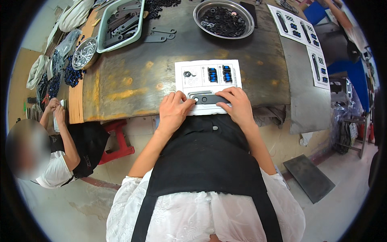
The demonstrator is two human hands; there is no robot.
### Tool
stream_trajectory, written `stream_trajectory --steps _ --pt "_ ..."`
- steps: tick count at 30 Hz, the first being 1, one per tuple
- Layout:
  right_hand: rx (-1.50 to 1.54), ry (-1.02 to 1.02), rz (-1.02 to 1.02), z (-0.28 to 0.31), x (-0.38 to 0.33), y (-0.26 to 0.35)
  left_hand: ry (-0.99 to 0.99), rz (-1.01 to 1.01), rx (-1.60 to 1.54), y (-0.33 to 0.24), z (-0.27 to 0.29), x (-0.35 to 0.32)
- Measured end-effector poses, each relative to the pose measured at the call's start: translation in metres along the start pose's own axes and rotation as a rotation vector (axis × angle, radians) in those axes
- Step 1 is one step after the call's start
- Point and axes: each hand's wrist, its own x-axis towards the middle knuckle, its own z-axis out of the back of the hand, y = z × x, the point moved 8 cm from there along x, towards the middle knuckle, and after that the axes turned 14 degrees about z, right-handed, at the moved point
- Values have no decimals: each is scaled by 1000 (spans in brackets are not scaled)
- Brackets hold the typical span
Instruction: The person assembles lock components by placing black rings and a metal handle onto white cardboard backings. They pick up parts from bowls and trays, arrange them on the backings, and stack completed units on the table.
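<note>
White shirt (179, 220) and black apron (205, 161) are filling the near view. Beyond them, a dark bar (210, 99) with two round holes toward its left end is lying along the lower part of a printed card (189, 84), at the table's near edge. Right hand (238, 108) is pinching the bar's right end, thumb and fingertips on opposite long edges; left hand (172, 111) is resting its thumb at the other end, fingers curled, and whether it is gripping or only pressing, I cannot tell. Judging by looks, the bar is probably metal: stiff, modest in weight, hardly fragile, perhaps a little slick; its long edges are offering the surest hold. Scuffed and yellow-stained, the table (137, 82) is bearing a tray (121, 47) of dark parts and a bowl (225, 37) of rings. Leftward, a co-worker (72, 153) is sitting near a red stool (121, 143); rightward, a dark plate (309, 178) is lying on the floor (342, 201).
</note>
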Motion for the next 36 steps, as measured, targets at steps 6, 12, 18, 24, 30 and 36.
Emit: stream_trajectory --steps 6,12,18,24,30,36 --pt "106 -79 -31 20 17 -1 -23 119 -187 10 13 6" --pt "-102 -231 102 71 155 -74 -90 268 -287 29 30 26" --pt "-368 253 -160 24 222 -178 -119 255 -165 20 37 43" --pt "-282 189 -207 9 223 -175 -41 90 -11 29 -5 71" --pt "-271 71 -178 22 216 -181 17 -184 317 5 -37 92" --pt "332 -20 -198 31 205 -102 -1 6 142 31 2 121"
